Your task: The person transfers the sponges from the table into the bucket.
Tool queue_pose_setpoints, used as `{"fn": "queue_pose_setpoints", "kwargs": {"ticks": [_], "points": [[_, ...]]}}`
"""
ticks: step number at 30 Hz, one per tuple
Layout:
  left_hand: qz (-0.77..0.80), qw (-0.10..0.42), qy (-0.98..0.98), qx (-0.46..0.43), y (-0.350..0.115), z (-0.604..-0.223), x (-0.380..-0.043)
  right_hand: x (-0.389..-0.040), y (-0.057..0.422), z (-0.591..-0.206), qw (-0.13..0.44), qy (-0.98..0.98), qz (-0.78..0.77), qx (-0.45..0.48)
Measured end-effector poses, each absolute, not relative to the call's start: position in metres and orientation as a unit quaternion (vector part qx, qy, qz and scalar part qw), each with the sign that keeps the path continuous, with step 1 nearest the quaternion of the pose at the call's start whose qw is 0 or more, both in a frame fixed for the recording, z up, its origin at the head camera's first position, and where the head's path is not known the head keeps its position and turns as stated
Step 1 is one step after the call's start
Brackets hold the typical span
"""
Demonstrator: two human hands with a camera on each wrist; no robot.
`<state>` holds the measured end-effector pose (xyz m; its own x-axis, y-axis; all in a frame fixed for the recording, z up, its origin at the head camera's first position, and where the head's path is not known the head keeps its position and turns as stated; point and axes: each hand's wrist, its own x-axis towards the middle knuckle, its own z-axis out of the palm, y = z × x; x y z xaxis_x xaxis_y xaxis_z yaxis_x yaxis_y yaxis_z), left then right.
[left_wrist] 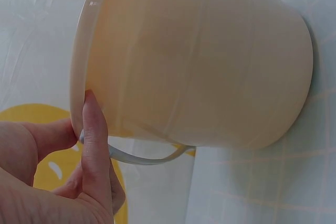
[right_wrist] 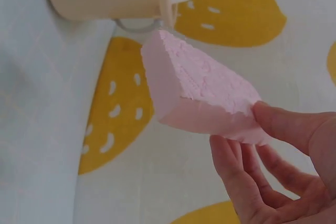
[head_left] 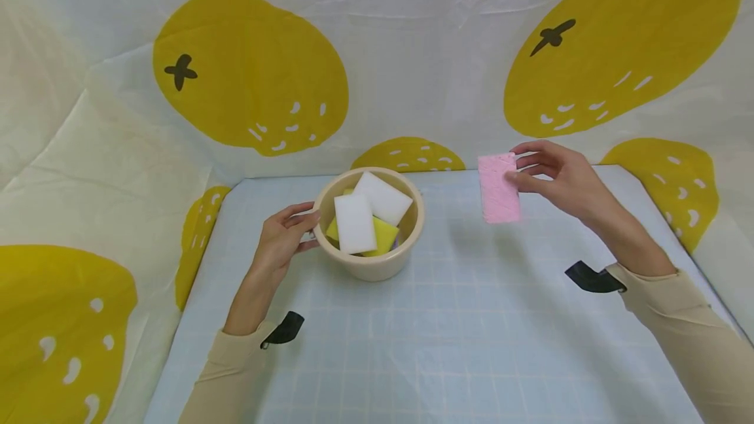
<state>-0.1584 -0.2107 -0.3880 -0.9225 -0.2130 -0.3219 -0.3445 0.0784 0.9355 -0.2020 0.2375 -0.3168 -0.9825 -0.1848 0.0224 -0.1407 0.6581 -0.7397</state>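
Note:
A cream bucket stands upright on the table, holding white sponges and yellow sponges. My left hand pinches the bucket's rim on its left side; in the left wrist view the thumb and fingers grip that rim near a thin grey handle. Off to the right, my right hand holds a pink sponge above the table, pinched at one end between thumb and fingers. The right wrist view shows the pink sponge's rough face, apart from the bucket.
A pale blue checked cloth covers the table. Behind and at the sides hangs a white cloth printed with large yellow fruit shapes. Black straps show at both sleeve cuffs.

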Motion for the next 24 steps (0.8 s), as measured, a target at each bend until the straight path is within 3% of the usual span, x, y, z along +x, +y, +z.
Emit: {"fn": "queue_pose_setpoints", "kwargs": {"ticks": [24], "points": [[0.646,0.053,0.735,-0.199,-0.211,-0.390,-0.161,-0.225,0.154,-0.313,0.041,0.850,-0.502,-0.155]]}}
